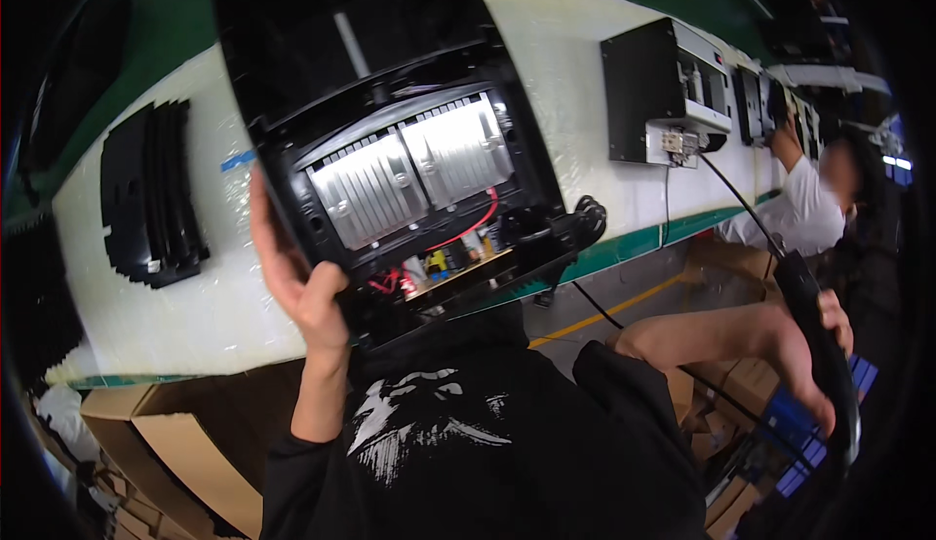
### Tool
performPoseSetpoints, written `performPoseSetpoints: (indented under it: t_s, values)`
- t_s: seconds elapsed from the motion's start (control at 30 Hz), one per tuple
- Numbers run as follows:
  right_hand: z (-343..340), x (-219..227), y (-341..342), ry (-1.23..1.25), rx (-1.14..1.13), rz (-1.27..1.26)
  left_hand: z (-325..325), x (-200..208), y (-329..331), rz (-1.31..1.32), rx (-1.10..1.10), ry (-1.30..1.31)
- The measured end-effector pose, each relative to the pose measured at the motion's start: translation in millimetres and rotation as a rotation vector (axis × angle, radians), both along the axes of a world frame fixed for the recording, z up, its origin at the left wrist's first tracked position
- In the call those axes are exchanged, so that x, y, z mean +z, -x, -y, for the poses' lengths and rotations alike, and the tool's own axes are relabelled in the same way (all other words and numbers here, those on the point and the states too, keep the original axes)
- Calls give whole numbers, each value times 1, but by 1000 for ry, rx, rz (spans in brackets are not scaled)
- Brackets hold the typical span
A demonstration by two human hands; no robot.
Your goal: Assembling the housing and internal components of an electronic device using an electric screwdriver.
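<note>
My left hand (310,291) grips the lower left edge of an open black appliance housing (292,165), which is tilted up over the table. Two silvery finned metal blocks (366,194) sit inside it, above a circuit board (463,272) with red wires. A coiled black power cord (585,220) hangs at its right corner. Off to the right, my right hand (804,355) is closed round a long black stick-shaped tool (814,311), which looks like an electric screwdriver. The tool is apart from the housing. What my left fingers touch behind the housing is hidden.
A stack of black panels (151,194) lies on the white-covered table (229,306). A black box-shaped machine (639,92) stands farther right, with a dark line running toward my tool. Another person (795,204) reaches over the table there. Cardboard boxes (185,452) stand below the near edge.
</note>
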State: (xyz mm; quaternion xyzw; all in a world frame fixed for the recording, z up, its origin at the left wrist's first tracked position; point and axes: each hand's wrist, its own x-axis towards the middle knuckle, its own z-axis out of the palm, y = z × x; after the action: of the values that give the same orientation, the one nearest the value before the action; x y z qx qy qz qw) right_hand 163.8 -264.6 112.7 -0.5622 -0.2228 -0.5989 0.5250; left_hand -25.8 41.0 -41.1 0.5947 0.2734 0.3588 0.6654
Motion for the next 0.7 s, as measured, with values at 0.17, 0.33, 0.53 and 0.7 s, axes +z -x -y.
performPoseSetpoints:
  t_s: [0.17,0.33,0.53,0.7]
  values:
    - [47,-28,-29,-43,209,-157,-2,16,-1,-153,34,71]
    - [35,-46,-40,-115,231,-191,1,26,-8,-258,46,148]
    - [62,-39,-72,71,836,-424,0,21,-7,-245,92,100]
    - [-19,-17,-121,136,399,-592,0,14,-8,-220,76,18]
